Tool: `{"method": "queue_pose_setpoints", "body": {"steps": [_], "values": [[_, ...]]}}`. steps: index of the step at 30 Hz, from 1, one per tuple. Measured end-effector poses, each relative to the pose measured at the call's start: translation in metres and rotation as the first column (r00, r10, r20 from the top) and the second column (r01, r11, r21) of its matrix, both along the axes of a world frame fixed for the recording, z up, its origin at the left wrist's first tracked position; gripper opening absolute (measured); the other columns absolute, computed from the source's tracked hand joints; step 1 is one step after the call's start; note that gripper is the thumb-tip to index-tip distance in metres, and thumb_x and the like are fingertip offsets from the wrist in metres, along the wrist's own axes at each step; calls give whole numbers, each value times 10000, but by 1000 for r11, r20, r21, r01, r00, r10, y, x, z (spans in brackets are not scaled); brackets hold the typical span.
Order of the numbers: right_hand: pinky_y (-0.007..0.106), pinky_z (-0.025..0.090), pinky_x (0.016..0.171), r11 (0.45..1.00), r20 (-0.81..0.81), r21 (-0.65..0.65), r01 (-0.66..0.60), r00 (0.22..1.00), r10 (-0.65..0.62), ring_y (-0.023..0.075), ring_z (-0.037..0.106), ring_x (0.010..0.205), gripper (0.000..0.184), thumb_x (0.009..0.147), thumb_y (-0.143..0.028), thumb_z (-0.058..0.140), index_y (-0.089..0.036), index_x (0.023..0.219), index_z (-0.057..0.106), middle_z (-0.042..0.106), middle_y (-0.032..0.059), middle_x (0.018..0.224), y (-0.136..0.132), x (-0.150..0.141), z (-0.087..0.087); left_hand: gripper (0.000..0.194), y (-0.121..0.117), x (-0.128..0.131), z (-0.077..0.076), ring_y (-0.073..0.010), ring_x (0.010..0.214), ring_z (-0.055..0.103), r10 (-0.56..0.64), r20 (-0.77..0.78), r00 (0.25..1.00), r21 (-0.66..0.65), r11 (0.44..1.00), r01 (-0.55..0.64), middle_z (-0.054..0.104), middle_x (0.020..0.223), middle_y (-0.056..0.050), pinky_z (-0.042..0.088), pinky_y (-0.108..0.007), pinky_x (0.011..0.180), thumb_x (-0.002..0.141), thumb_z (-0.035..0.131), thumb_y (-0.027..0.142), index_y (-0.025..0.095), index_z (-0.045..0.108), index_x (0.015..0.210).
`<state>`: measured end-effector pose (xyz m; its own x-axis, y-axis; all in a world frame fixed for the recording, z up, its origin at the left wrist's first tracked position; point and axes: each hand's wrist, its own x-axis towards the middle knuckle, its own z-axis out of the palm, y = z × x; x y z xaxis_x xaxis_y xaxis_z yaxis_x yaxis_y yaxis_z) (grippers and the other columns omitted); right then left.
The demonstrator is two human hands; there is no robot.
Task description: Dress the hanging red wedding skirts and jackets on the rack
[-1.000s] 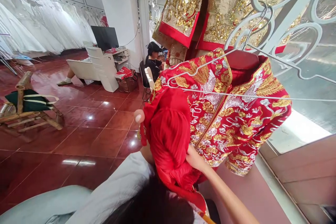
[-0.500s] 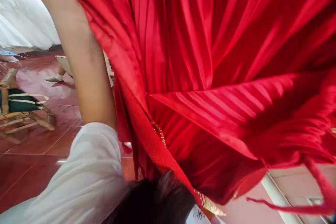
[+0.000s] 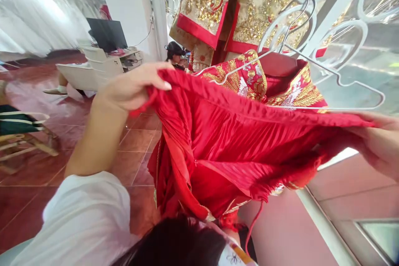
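Note:
A red pleated skirt [image 3: 224,133] is stretched out before me by its waistband, its folds hanging below. My left hand [image 3: 134,85] pinches one end of the waistband, thumb on the near side. At the other end, near the right edge of the view, my right hand [image 3: 378,143] is closed on the waistband, its fingers partly hidden by the cloth. Just behind the skirt, a white wire hanger [image 3: 361,85] is at the same place as a red jacket with gold embroidery [image 3: 240,77]. The skirt hides the lower part of the jacket.
Above hang gold sequined garments [image 3: 205,4] with red trim, beside a white scrolled metal rack [image 3: 336,16]. Back left are a desk [image 3: 99,66] with a monitor [image 3: 107,33], and white gowns [image 3: 34,12]. A bamboo chair [image 3: 28,145] stands left. A person in a black cap [image 3: 174,52] is farther back.
The skirt has come down from filling the upper view, so its waistband, both my hands, the hanger and the jacket now show. My left forearm is lower.

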<state>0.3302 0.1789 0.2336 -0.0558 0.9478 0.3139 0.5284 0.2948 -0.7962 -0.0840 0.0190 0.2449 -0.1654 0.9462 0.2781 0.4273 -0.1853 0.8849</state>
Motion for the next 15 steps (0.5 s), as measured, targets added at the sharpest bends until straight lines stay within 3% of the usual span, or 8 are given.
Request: {"method": "queue_pose_setpoints", "body": {"steps": [2, 3, 5, 7, 9, 11, 13, 15], "values": [[278, 417, 450, 981, -259, -167, -94, 965, 48, 173, 603, 511, 211, 659, -361, 754, -179, 764, 732, 675, 150, 698, -7, 4, -10, 251, 0, 1, -5, -40, 557, 519, -196, -42, 980, -176, 967, 186, 541, 644, 48, 447, -188, 647, 622, 518, 247, 96, 480, 818], [275, 426, 433, 967, -310, -219, -132, 949, 59, 181, 604, 501, 193, 608, -345, 778, -189, 705, 721, 677, 156, 705, -10, 5, -14, 263, 1, 2, -9, -50, 556, 505, -283, -87, 955, -255, 933, 253, 544, 651, 41, 424, -168, 607, 598, 547, 250, 114, 495, 816], [267, 429, 403, 945, -315, -278, -174, 946, 81, 175, 584, 459, 204, 523, -320, 813, -208, 652, 701, 670, 142, 667, -16, 3, -17, 317, 5, 5, -21, -91, 645, 530, -387, -245, 889, -347, 891, 293, 591, 764, 4, 408, -177, 606, 613, 575, 295, 137, 557, 888], [266, 428, 388, 944, -293, -267, -193, 950, 112, 165, 563, 424, 269, 468, -339, 849, -226, 651, 689, 650, 116, 605, -21, -4, -11, 346, 12, 9, -34, -122, 721, 545, -434, -429, 792, -405, 877, 260, 614, 849, -19, 400, -198, 642, 665, 608, 391, 150, 605, 913], [274, 430, 390, 957, -283, -205, -206, 948, 143, 170, 565, 421, 361, 411, -394, 888, -231, 664, 689, 639, 103, 578, -27, -12, 2, 352, 18, 13, -48, -124, 680, 524, -388, -601, 699, -415, 899, 142, 608, 779, -23, 365, -213, 622, 714, 616, 488, 141, 618, 776], [290, 436, 406, 968, -275, -143, -204, 948, 159, 180, 579, 434, 451, 364, -455, 903, -216, 686, 697, 646, 108, 598, -32, -21, 18, 407, 22, 16, -58, -114, 583, 471, -254, -713, 653, -338, 941, -3, 568, 656, -23, 325, -235, 586, 795, 544, 515, 137, 573, 646], [307, 439, 429, 980, -255, -92, -178, 955, 150, 186, 595, 458, 503, 409, -496, 885, -192, 770, 713, 661, 118, 644, -35, -28, 31, 403, 23, 18, -65, -124, 588, 476, -111, -744, 659, -209, 975, -71, 578, 662, -38, 344, -252, 620, 858, 472, 457, 135, 565, 634], [309, 415, 436, 991, -230, -38, -125, 967, 113, 160, 589, 464, 500, 543, -487, 837, -165, 904, 713, 679, 130, 718, -35, -31, 39, 315, 22, 22, -70, -150, 720, 548, -44, -696, 717, -98, 995, -33, 635, 800, -64, 397, -265, 739, 880, 429, 335, 128, 620, 738]]}}
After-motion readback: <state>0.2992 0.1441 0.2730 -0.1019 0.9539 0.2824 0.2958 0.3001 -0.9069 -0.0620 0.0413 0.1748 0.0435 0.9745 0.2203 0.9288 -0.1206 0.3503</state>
